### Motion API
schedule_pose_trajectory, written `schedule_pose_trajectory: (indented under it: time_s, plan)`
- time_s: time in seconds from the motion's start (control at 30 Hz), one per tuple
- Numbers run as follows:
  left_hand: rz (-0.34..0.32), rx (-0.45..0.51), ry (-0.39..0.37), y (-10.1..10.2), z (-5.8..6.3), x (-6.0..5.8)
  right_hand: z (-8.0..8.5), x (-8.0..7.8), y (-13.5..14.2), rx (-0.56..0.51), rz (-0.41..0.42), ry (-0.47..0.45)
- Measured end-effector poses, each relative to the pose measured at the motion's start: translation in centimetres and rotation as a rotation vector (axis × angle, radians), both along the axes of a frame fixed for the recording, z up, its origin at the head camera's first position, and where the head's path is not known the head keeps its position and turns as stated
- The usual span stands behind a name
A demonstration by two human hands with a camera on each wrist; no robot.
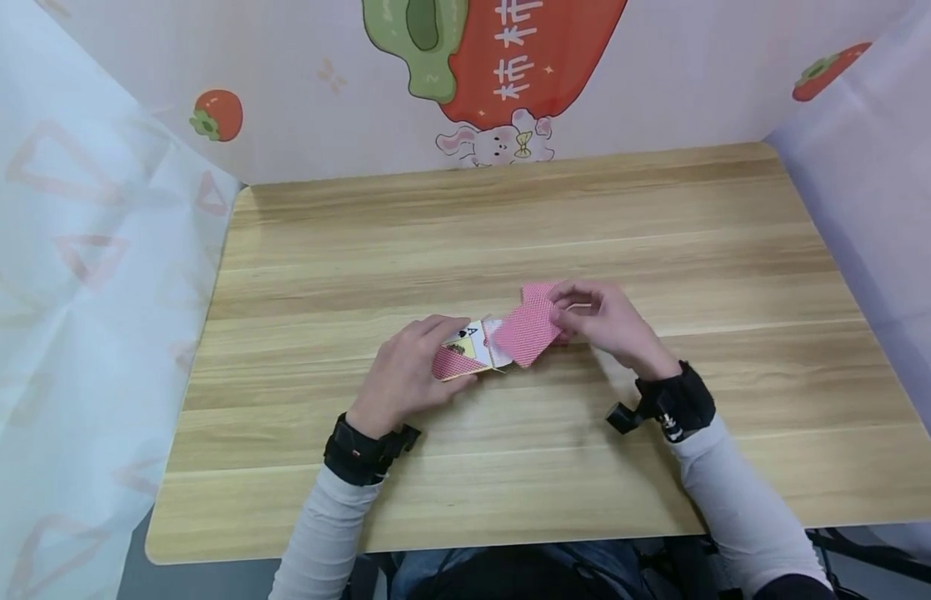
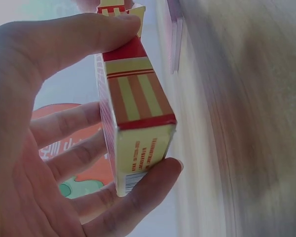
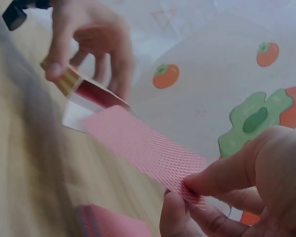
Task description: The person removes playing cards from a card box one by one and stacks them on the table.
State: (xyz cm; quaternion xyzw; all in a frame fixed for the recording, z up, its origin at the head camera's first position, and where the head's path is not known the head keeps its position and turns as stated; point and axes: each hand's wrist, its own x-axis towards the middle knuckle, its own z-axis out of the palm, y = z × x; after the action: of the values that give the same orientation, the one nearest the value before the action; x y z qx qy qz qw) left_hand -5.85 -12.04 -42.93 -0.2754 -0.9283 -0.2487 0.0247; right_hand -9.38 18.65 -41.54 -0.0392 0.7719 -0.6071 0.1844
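Observation:
My left hand (image 1: 412, 367) grips a playing-card box (image 1: 459, 360) between thumb and fingers. The box has red and yellow striped sides (image 2: 140, 98) and an ace design on one face. Its open end, with a white flap (image 3: 80, 114) folded out, points right toward my other hand. My right hand (image 1: 603, 321) pinches a playing card (image 3: 143, 148) with a red-patterned back by one end, between thumb and fingertips. The card's far end lies over the flap, right at the box's mouth. Under and behind it, a stack of cards (image 1: 538, 291) with the same backs rests on the table, partly covered.
The wooden table (image 1: 345, 267) reaches away on all sides of the hands, its front edge close to the person's body. A printed curtain (image 1: 300, 125) stands along the back, with pale sheets (image 1: 82, 292) at the left and right sides.

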Motion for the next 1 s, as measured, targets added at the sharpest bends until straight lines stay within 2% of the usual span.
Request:
schedule_pose_trajectory:
  time_s: [0.2,0.47,0.7,0.87,1.0]
  plan:
    - [0.008,-0.005,0.001,-0.2,0.0,0.0,0.2,-3.1,1.3,0.131,-0.009,-0.015]
    - [-0.001,0.009,-0.007,-0.2,0.0,0.0,-2.0,-6.7,2.6,0.164,-0.044,-0.03]
    - [-0.006,-0.003,0.003,-0.1,-0.3,0.0,-2.8,-7.2,2.6,0.156,-0.019,-0.111]
    - [-0.001,-0.01,0.004,-0.1,-0.3,0.0,-3.4,-7.0,2.0,0.259,0.002,-0.047]
    - [0.0,-0.011,0.0,0.0,-0.3,0.0,-3.7,-6.7,1.5,0.355,-0.002,0.045]
